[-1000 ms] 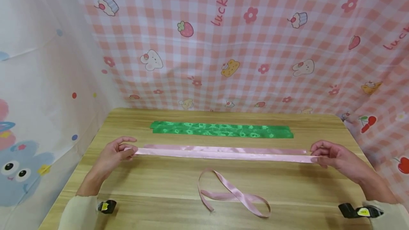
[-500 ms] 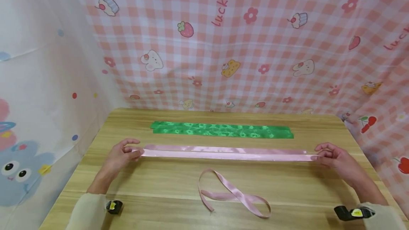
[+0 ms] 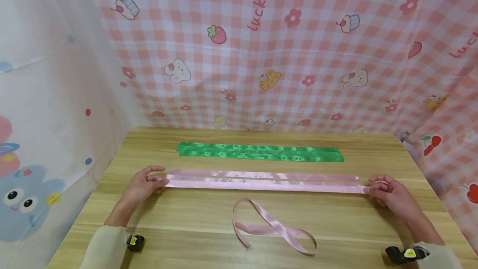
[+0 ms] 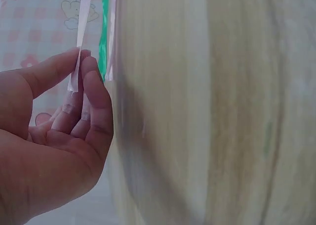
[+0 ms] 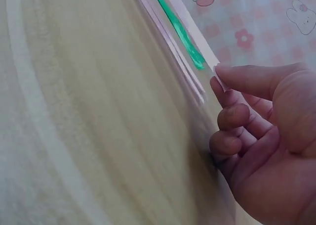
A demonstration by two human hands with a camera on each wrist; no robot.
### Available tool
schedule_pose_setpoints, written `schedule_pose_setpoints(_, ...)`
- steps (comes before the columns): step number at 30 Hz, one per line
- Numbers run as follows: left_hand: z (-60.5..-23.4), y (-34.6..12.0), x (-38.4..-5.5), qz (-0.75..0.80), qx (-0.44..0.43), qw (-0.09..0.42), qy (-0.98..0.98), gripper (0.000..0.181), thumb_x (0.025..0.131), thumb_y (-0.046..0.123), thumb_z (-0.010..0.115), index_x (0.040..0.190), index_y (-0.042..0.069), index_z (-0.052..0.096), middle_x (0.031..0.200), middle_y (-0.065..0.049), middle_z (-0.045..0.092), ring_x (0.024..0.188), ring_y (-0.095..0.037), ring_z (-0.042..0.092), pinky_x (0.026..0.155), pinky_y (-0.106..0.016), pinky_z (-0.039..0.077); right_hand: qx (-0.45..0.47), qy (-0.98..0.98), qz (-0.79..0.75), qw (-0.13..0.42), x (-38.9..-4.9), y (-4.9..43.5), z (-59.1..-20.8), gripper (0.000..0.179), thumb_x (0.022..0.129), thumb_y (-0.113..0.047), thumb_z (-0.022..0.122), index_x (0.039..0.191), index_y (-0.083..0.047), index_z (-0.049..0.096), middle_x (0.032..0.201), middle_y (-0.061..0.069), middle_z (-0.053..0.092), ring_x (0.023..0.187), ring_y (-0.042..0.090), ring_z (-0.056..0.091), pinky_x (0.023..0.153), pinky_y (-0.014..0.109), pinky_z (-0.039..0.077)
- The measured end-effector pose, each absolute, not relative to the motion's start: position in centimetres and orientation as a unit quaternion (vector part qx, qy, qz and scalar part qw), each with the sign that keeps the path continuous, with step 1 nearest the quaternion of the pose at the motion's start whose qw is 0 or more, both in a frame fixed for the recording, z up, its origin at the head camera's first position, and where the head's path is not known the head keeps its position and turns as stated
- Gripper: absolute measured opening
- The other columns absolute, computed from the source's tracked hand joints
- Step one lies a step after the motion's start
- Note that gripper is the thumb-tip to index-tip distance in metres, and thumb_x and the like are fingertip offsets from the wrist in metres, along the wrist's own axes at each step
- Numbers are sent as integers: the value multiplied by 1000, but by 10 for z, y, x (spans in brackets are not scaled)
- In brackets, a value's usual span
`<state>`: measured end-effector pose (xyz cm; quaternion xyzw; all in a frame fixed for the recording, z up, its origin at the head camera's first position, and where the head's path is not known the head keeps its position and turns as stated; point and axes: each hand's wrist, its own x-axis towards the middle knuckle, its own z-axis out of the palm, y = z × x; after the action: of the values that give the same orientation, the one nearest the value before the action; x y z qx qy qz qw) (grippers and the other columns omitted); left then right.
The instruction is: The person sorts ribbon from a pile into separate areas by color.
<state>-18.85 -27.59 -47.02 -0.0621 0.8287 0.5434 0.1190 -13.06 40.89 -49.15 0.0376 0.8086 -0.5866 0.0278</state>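
A pink satin ribbon [image 3: 269, 184] stretches straight from side to side across the wooden table. My left hand [image 3: 143, 186] pinches its left end between thumb and fingertips. At the other end my right hand [image 3: 397, 198] pinches the ribbon between thumb and forefinger, with its other fingers loosely bent. Just behind it, another pink ribbon [image 3: 321, 176] lies flat and nearly parallel. In the left wrist view, the tip of the held ribbon [image 4: 85, 17] sticks out past the thumb. The right wrist view shows the held ribbon [image 5: 195, 29] running up from the fingertips.
Green patterned ribbon strips [image 3: 261, 152] lie side by side farther back on the table [image 3: 149, 227]. Nearer the front, a loose pink ribbon [image 3: 280, 228] lies in a crossed loop. A checked cloth [image 3: 231, 61] hangs behind the table, and a white printed cloth [image 3: 48, 94] hangs at left.
Both hands have moved slightly inward and toward the front, keeping their pinch on the ribbon. The held ribbon has shifted forward and lower beside the one behind it. Other ribbons have not moved.
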Motion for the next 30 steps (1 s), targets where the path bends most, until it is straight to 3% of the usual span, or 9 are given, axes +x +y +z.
schedule_pose_setpoints(6, -474, -279, -189, 533, -73, 136, 832, 59, 92, 14, 71, 140, -3, 41, 89, 5, 73, 76, -7, 63, 69, -25, 53, 47, 816, -576, 17, -132, 407, -502, 20, 93, -5, 67, 104, -17, 57, 74, -16, 65, 56, 2, 44, 46, 26, 34)
schedule_pose_setpoints(15, -476, -283, -192, 507, -82, 144, 846, 62, 91, 20, 72, 140, -4, 41, 92, 7, 74, 73, -5, 56, 65, -24, 44, 31, 854, -519, -3, -132, 411, -509, 26, 95, -4, 65, 112, 7, 49, 80, -10, 72, 73, 0, 62, 61, 18, 44)
schedule_pose_setpoints(30, -477, -279, -192, 492, -111, 134, 853, 65, 88, 21, 76, 137, -3, 42, 87, 9, 74, 73, -6, 50, 63, -24, 39, 44, 868, -494, -15, -134, 409, -510, 32, 92, -4, 69, 115, 7, 49, 77, -10, 70, 69, 1, 58, 60, 18, 43)
